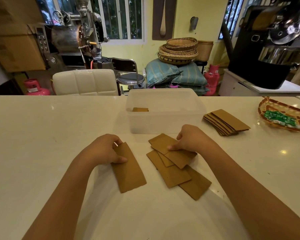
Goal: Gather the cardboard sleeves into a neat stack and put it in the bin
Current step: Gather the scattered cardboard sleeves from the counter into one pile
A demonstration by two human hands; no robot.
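Head view: white bench (42, 135); left hand (104, 149) fingers grip one cardboard sleeve (128, 172). Right hand (190, 139) fingers press loose sleeves (173, 167) near the bench's middle. Translucent bin (163, 122) stands behind; a fanned stack (227, 122) lies to its right, toward the far edge, before a cluttered room.

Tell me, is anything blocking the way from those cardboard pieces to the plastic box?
Nothing visible does. The loose sleeves lie just in front of the open-topped bin, with only bare table between them.
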